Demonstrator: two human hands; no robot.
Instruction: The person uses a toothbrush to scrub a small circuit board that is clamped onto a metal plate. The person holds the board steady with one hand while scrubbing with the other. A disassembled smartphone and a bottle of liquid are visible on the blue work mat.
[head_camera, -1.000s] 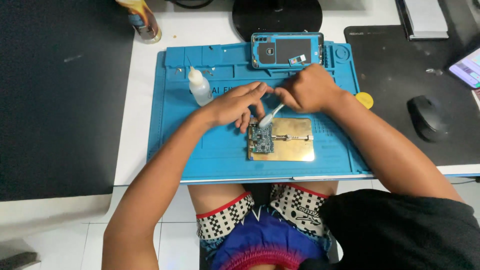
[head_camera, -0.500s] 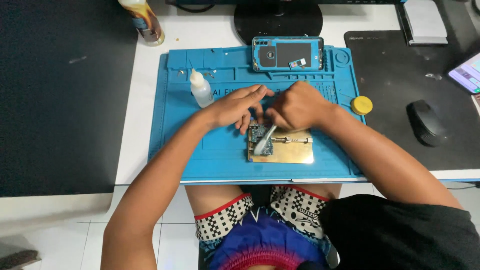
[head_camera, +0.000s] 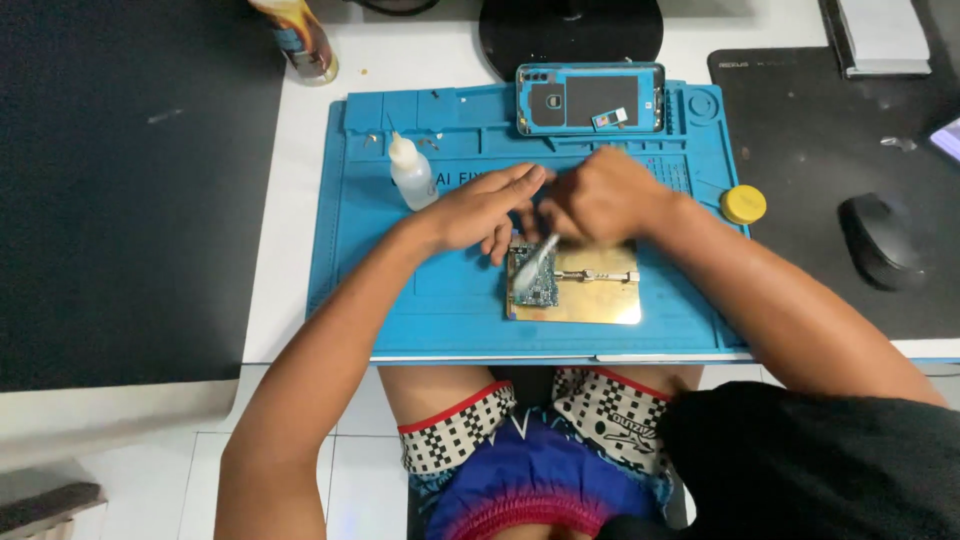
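Note:
A small blue circuit board (head_camera: 538, 288) is clamped on a brass holder plate (head_camera: 592, 298) in the middle of a blue work mat (head_camera: 380, 260). My right hand (head_camera: 600, 195) grips a white brush (head_camera: 534, 263) whose head lies on the board. My left hand (head_camera: 487, 207) rests flat on the mat just above the board, fingers reaching to the plate's upper left corner.
A small clear squeeze bottle (head_camera: 411, 172) stands on the mat's left part. An opened phone back (head_camera: 590, 98) lies at the mat's top edge, a yellow round lid (head_camera: 744, 204) at its right. A black mouse (head_camera: 883, 240) sits on a dark pad; a monitor foot (head_camera: 570, 30) behind.
The brush head has swept down over the board and back up a little. The left hand has stayed in place. The camera view has shifted slightly.

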